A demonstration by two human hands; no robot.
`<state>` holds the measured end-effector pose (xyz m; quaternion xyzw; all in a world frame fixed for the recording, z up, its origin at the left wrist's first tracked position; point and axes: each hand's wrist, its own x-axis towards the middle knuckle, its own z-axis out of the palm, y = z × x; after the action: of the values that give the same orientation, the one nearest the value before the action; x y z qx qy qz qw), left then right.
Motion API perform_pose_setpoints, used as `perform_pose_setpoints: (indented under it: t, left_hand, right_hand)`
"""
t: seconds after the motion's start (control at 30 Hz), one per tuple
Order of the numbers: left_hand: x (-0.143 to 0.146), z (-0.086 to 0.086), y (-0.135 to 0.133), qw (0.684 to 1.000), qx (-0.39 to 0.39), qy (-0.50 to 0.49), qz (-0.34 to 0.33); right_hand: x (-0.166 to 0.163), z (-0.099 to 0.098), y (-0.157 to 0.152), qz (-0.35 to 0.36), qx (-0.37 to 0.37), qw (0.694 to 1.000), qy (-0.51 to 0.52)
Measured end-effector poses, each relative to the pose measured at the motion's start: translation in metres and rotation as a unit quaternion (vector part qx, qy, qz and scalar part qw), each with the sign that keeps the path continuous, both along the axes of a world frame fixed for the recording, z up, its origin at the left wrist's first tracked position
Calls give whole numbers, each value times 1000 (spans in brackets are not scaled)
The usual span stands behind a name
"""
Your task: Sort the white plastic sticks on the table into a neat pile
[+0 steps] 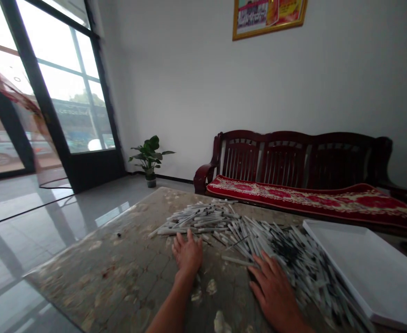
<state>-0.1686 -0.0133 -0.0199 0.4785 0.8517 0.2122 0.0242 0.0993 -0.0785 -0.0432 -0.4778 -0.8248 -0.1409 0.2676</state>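
A wide heap of thin whitish tubes (203, 217), many with dark ends, lies across the table; they look like pen barrels, though the exact kind is hard to make out. My left hand (188, 254) is open, palm down, at the heap's near left edge, fingers pointing at the tubes. To the right, my right hand (274, 289) lies open with its fingers spread, its fingertips at the border of the denser pile of dark-tipped tubes (304, 259). One single tube (236, 260) lies just left of its fingertips. Neither hand is closed around anything.
A shallow white tray (373, 268) stands right of the pile. The table (120, 273) has a patterned, glossy cover with a small dark speck (119, 235) at left. Behind are a wooden bench (286, 157) with a red cover, a potted plant (150, 157) and a glass door (68, 88).
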Motion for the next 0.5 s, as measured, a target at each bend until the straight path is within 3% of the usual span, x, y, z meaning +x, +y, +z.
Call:
perform_pose_setpoints:
  t: [0.13, 0.23, 0.33, 0.4, 0.5]
  left_hand:
    - [48, 10, 19, 989, 54, -131, -42]
    - [61, 20, 29, 960, 107, -247, -79]
    - [46, 23, 29, 943, 166, -266, -110]
    - [28, 20, 21, 950, 134, -239, -148]
    - [9, 16, 2, 952, 39, -156, -260]
  right_hand:
    - [0, -2, 0, -10, -8, 1000, 4]
    - [1, 2, -2, -23, -15, 1000, 10]
    - [0, 11, -7, -16, -32, 999, 21]
    - [-2, 18, -12, 7, -54, 998, 25]
    - [-9, 24, -16, 56, -89, 994, 16]
